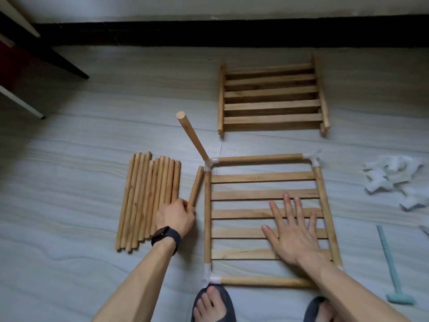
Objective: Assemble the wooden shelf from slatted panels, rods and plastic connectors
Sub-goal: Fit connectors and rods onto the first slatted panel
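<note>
Floor point(69, 182): pale grey tile with faint wavy grain, grout lines visible. Far edge meets a dark skirting band point(232, 31) under a light wall. Dark furniture legs point(46, 56) at far left.

Nearest: two feet in dark sandals point(213, 303) at bottom edge, toes just beside the near left corner of the frame.

Frame point(267, 217): slatted panel lying flat on floor, slats running left-right, bordered by four rods joined with white plastic connectors. Near rod point(264, 281) long axis left-right; side rods run near-far. Near-left connector point(209, 275) holds both. At far-left connector point(210, 162) one extra rod point(191, 137) stands up, tilted left and away, free end uppermost.

Right hand point(292, 233): palm down, flat on slats, fingers point(286, 205) spread wide apart and pointing away; grips nothing.

Left hand point(177, 216), dark watch point(166, 235) on wrist: fingers closed around near end of a loose rod point(196, 185). Rod axis near-far, slightly tilted right, far end close beside frame's left side rod.

Left of that hand: bundle of spare rods point(146, 201) lying side by side, axes near-far.

Right: teal mallet point(392, 275) on floor, head nearest; heap of white connectors point(394, 177) beyond it.

Farthest: second slatted panel point(271, 98) flat on floor, slats left-right
</note>
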Available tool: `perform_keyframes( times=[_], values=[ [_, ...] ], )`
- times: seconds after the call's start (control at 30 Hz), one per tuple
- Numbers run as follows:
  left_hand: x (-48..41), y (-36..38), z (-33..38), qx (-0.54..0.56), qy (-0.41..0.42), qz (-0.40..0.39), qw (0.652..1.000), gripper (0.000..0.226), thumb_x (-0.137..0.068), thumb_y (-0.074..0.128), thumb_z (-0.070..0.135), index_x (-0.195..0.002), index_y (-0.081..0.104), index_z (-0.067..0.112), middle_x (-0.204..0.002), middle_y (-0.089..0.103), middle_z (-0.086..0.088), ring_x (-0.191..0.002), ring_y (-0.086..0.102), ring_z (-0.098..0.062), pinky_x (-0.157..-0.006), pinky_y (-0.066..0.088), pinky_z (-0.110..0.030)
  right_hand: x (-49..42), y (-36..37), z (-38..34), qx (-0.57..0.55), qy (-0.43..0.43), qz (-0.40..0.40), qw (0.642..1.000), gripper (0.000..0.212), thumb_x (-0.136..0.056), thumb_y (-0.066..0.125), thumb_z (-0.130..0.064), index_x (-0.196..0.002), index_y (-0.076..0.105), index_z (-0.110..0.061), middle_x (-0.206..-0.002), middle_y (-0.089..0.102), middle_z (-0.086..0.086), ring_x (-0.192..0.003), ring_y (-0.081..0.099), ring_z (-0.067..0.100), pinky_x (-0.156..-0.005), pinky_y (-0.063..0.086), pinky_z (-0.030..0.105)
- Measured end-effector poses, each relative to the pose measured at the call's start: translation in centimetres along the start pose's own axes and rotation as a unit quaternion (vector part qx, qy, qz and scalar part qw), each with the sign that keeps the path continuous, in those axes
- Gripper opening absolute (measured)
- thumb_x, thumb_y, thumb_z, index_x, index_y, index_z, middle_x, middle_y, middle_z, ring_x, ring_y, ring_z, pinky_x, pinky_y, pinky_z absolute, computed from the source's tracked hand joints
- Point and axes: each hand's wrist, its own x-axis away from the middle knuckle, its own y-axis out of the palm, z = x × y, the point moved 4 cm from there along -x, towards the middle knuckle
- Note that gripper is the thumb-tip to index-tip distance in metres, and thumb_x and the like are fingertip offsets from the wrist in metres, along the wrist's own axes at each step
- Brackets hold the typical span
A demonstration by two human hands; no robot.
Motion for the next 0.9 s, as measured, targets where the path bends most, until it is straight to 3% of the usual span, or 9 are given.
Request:
perform_keyframes(
  times=[0.17, 0.3, 0.4, 0.47, 0.53, 0.6, 0.73, 0.83, 0.9],
  values=[
    [3.8, -1.8, 1.6, 0.419, 0.018, -0.182, 0.889, 0.013, -0.096, 0.065, 0.024, -0.103, 0.074, 0.017, -0.094, 0.075, 0.000, -0.086, 0.065, -0.012, -0.074, 0.047, -0.018, -0.1, -0.3, -0.1, -0.015, -0.003, -0.012, 1.000, 0.075, -0.096, 0.010, -0.071, -0.153, -0.024, -0.036, -0.150, -0.051, 0.001, -0.137, -0.048, 0.029, -0.115, -0.016, 0.064],
    [5.1, -1.5, 4.6, 0.471, 0.061, -0.325, 0.818, 0.028, -0.095, 0.062, 0.028, -0.114, 0.073, 0.011, -0.105, 0.075, -0.006, -0.092, 0.066, -0.014, -0.084, 0.049, -0.031, 0.2, -0.7, -0.4, -0.033, -0.008, -0.027, 0.999, 0.081, -0.095, 0.023, -0.071, -0.156, -0.016, -0.035, -0.153, -0.045, 0.003, -0.140, -0.043, 0.031, -0.116, -0.013, 0.064],
    [5.4, -0.7, 8.6, 0.448, 0.088, -0.343, 0.821, 0.026, -0.096, 0.063, 0.033, -0.114, 0.074, 0.019, -0.107, 0.076, -0.002, -0.091, 0.066, -0.009, -0.083, 0.044, -0.030, 0.7, -1.6, -0.3, -0.092, -0.007, -0.012, 0.996, 0.069, -0.098, 0.017, -0.068, -0.158, -0.001, -0.038, -0.160, -0.035, -0.003, -0.146, -0.035, 0.025, -0.118, -0.012, 0.057],
    [5.7, 0.3, 11.3, 0.408, 0.124, -0.346, 0.836, 0.022, -0.095, 0.065, 0.033, -0.111, 0.075, 0.021, -0.100, 0.077, 0.003, -0.086, 0.066, -0.006, -0.081, 0.045, -0.026, 0.9, -3.2, -0.2, -0.237, 0.005, 0.032, 0.971, 0.070, -0.096, 0.014, -0.071, -0.156, 0.027, -0.037, -0.168, -0.001, -0.003, -0.154, -0.007, 0.022, -0.122, 0.002, 0.049],
    [6.3, 1.4, 14.0, 0.368, 0.173, -0.354, 0.842, 0.018, -0.095, 0.067, 0.025, -0.108, 0.077, 0.017, -0.092, 0.076, 0.001, -0.082, 0.066, -0.006, -0.078, 0.051, -0.023, 1.1, -5.4, 0.7, -0.478, 0.029, 0.100, 0.872, 0.074, -0.089, 0.025, -0.080, -0.135, 0.056, -0.031, -0.146, 0.052, -0.003, -0.138, 0.043, 0.018, -0.116, 0.031, 0.040],
    [7.0, 2.7, 16.6, 0.281, 0.241, -0.340, 0.865, 0.017, -0.093, 0.070, 0.025, -0.107, 0.078, 0.020, -0.094, 0.077, 0.000, -0.086, 0.068, -0.008, -0.087, 0.055, -0.028, 1.1, -7.5, 2.0, -0.670, 0.065, 0.152, 0.724, 0.064, -0.086, 0.046, -0.078, -0.116, 0.064, -0.024, -0.114, 0.070, -0.002, -0.107, 0.067, 0.015, -0.099, 0.050, 0.041],
    [7.8, 4.5, 20.3, 0.060, 0.378, -0.215, 0.899, 0.033, -0.091, 0.063, 0.053, -0.117, 0.068, 0.034, -0.111, 0.071, 0.010, -0.105, 0.063, -0.013, -0.094, 0.050, -0.034, 1.0, -11.3, 5.6, -0.832, 0.142, 0.249, 0.474, 0.043, -0.100, 0.048, -0.052, -0.080, 0.056, -0.014, -0.058, 0.050, -0.002, -0.048, 0.051, 0.013, -0.056, 0.044, 0.027],
    [7.3, 6.0, 21.3, -0.047, 0.425, -0.110, 0.897, 0.082, -0.085, 0.047, 0.078, -0.152, 0.031, 0.034, -0.160, 0.030, 0.001, -0.148, 0.023, -0.025, -0.120, 0.021, -0.043, 1.4, -14.6, 7.9, -0.834, 0.164, 0.316, 0.423, 0.048, -0.100, 0.047, -0.052, -0.063, 0.034, -0.024, -0.051, 0.024, -0.006, -0.041, 0.023, 0.011, -0.044, 0.024, 0.025],
    [6.2, 7.4, 20.9, -0.107, 0.422, -0.090, 0.896, 0.104, -0.079, 0.034, 0.089, -0.158, -0.005, 0.034, -0.167, -0.014, -0.001, -0.153, -0.014, -0.029, -0.122, -0.005, -0.054, 2.0, -16.8, 9.1, -0.819, 0.153, 0.362, 0.418, 0.046, -0.099, 0.054, -0.039, -0.062, 0.029, -0.025, -0.050, 0.020, -0.006, -0.042, 0.018, 0.013, -0.045, 0.020, 0.025]
  ],
)
